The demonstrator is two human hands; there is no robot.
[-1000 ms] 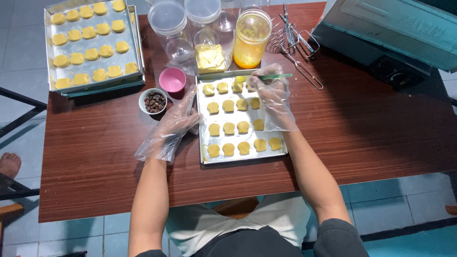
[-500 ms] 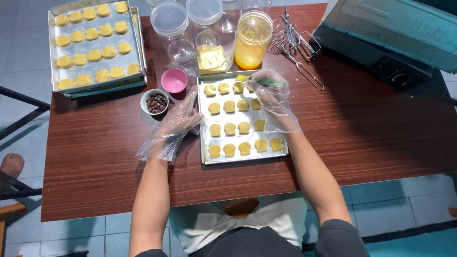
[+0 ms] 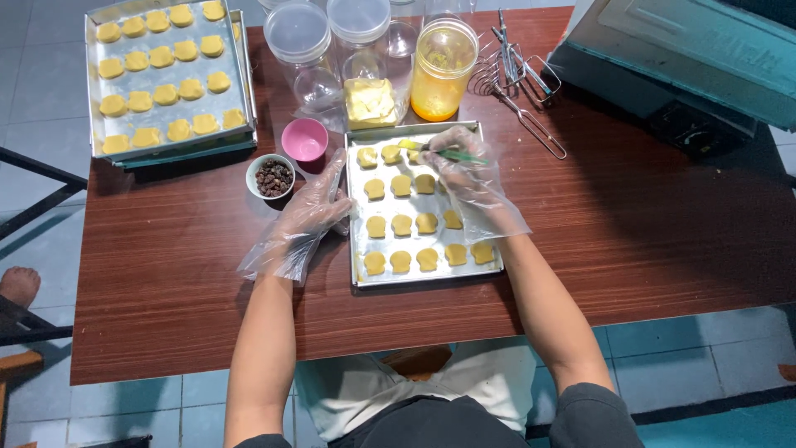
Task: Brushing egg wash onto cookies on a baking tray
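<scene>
Cookies [image 3: 401, 224], roughly 14, fill 1 tray [image 3: 358, 249]; right hand [image 3: 464, 170] grips 1 brush [image 3: 448, 153], left hand [image 3: 319, 203] open.

tray [image 3: 356, 249]: shiny metal | table [image 3: 663, 224]: glossy wood grain | gloves [image 3: 286, 241]: thin clear plastic

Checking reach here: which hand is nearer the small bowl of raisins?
Left. The left hand rests at the tray's left edge, just right of the bowl of raisins. The right hand works over the tray, farther off.

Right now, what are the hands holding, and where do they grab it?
The right hand pinches a thin green brush along its handle. The left hand holds nothing.
</scene>
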